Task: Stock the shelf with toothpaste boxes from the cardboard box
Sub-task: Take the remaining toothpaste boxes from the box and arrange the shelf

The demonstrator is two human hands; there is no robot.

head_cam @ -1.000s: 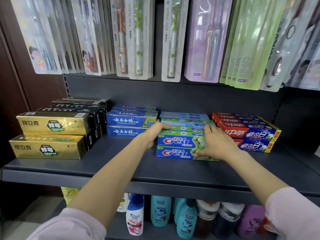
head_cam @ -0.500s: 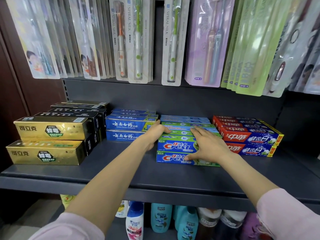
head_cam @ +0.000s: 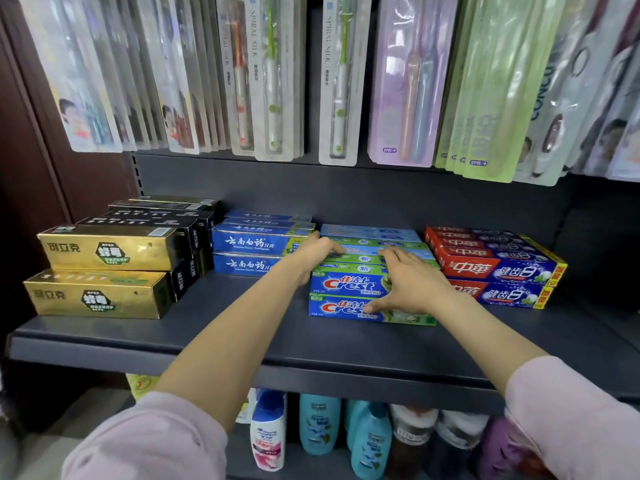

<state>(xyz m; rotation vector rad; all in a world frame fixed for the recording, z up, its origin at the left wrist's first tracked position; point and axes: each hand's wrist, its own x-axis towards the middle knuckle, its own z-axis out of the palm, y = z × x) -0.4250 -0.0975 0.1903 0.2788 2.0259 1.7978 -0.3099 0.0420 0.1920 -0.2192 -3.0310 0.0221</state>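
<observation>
On the dark matte shelf, the Crest toothpaste boxes lie stacked flat between blue boxes on their left and red boxes just beside them on the right; glossy gold boxes sit further left, toothbrush packs hang above, bottles stand below. The left hand cups the stack's left end; the right hand lies spread over its front (thumb on the lower box). Both have reached slightly deeper than a moment ago.
</observation>
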